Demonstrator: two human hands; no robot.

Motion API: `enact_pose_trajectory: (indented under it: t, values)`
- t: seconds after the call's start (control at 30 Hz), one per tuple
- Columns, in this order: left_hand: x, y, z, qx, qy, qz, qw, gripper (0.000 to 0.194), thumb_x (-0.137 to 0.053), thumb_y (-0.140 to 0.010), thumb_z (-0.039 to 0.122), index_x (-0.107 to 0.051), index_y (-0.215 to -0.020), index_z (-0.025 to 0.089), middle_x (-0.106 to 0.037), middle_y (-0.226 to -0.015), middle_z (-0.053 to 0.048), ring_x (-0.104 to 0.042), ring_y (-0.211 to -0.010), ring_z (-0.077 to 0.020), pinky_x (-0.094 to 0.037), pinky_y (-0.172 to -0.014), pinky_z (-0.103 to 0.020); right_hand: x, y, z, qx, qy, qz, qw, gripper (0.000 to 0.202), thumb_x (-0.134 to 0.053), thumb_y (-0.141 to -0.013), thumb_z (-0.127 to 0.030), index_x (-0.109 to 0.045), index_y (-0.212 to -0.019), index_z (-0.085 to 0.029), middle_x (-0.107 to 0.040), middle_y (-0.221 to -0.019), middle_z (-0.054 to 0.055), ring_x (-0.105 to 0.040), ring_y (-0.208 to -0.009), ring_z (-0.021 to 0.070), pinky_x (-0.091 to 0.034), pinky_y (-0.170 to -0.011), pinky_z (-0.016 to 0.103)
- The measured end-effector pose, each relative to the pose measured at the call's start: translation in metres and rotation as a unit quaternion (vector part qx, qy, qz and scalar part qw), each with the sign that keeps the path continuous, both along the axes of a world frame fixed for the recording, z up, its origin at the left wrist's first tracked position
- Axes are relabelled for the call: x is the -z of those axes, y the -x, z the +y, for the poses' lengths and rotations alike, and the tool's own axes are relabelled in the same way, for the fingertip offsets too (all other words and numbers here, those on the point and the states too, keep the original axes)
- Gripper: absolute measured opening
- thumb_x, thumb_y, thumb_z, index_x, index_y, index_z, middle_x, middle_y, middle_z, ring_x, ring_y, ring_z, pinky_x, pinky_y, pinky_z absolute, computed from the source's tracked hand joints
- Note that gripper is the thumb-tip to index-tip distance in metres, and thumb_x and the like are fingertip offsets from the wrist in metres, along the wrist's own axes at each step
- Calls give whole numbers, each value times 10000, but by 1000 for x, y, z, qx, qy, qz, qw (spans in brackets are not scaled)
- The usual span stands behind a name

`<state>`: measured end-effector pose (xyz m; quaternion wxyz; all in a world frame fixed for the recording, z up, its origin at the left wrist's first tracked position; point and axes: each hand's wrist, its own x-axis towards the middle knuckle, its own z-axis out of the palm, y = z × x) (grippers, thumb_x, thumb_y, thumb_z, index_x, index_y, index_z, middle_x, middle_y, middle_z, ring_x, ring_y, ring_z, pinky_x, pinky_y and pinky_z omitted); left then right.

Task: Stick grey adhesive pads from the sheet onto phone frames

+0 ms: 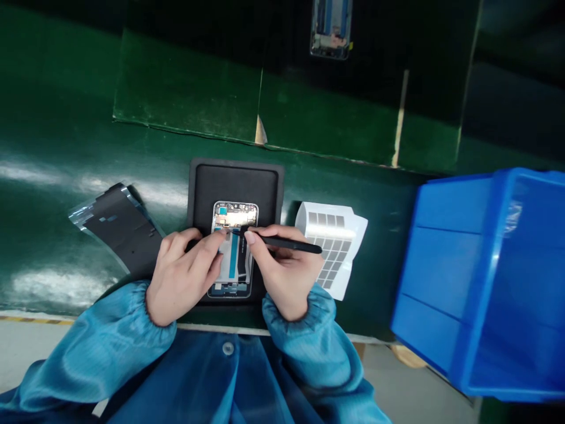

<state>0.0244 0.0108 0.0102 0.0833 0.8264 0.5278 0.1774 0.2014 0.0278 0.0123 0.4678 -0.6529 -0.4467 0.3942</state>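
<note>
An opened smartphone (233,259) lies face down, its inside exposed, with gold-toned boards at the top, a blue strip and a black flex cable (242,256) down the middle. It rests in a black tray (238,182). My right hand (286,268) grips slim black tweezers (286,242), their tip touching or just over the phone's upper middle. Close to that tip, my left hand (188,268) has its index fingertip on the phone. Its thumb sits apart, lower along the left side, and I see nothing held between them. What lies under the left fingertip is hidden.
Left of the tray lies a black film sheet (128,232) with clear edges. A curled white sheet of grey square stickers (329,247) is on the right. A large blue bin (445,265) stands farther right. Another opened phone (331,29) lies at the back on the raised green surface.
</note>
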Motion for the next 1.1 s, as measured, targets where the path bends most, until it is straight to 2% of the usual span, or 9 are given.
enact_pose_trajectory:
  t: [0.17, 0.3, 0.43, 0.63, 0.8, 0.97, 1.1]
  values:
    - [-4, -2, 5, 42, 27, 39, 998, 446, -578, -933, 175, -530, -1376, 152, -746, -1140, -87, -594, -1059, -266, -404, -844, -401, 1, 1, 3, 32, 2, 63, 998, 152, -835, -761, -212, -702, -835, -211, -779, -818, 6, -781, -728, 177, -673, -671, 277]
    - [-5, 4, 6, 42, 52, 22, 997, 434, -556, -947, 194, -525, -1378, 158, -740, -1168, -102, -600, -1077, -268, -420, -866, -409, 4, 0, 3, 42, 10, 81, 996, 173, -835, -760, -246, -694, -850, -206, -776, -825, 11, -769, -686, 169, -666, -653, 282]
    - [-6, 12, 1, 78, 50, 10, 996, 407, -559, -942, 166, -532, -1348, 171, -754, -1132, -85, -601, -1101, -268, -406, -927, -421, 6, -1, 3, 41, 6, 91, 995, 174, -834, -759, -260, -693, -847, -210, -769, -805, 6, -752, -647, 153, -634, -591, 250]
    - [-5, 15, -4, 40, 30, 24, 998, 457, -574, -928, 204, -518, -1380, 170, -749, -1137, -103, -601, -1119, -291, -405, -944, -441, 5, -1, 5, 41, 9, 100, 994, 199, -838, -748, -299, -687, -837, -205, -759, -790, 6, -757, -675, 167, -646, -620, 273]
    - [-6, 15, -3, 53, 8, 13, 998, 381, -580, -920, 175, -571, -1301, 185, -749, -1135, -80, -619, -1061, -254, -409, -947, -419, 5, 0, 5, 38, 11, 117, 992, 186, -834, -749, -283, -690, -832, -201, -756, -789, 3, -754, -674, 160, -644, -627, 267]
    - [-5, 14, 2, 46, 20, 17, 999, 463, -568, -921, 202, -530, -1382, 175, -739, -1168, -97, -597, -1138, -280, -417, -957, -433, 6, 0, 5, 40, 5, 126, 991, 195, -840, -742, -288, -693, -834, -198, -757, -804, 9, -762, -718, 172, -651, -656, 278]
    - [-5, 16, 2, 57, 17, 14, 998, 426, -569, -909, 181, -583, -1333, 215, -748, -1143, -73, -618, -1096, -262, -415, -969, -434, 4, -1, 6, 35, 7, 122, 992, 191, -836, -741, -289, -686, -819, -199, -756, -800, 10, -759, -727, 173, -651, -653, 277]
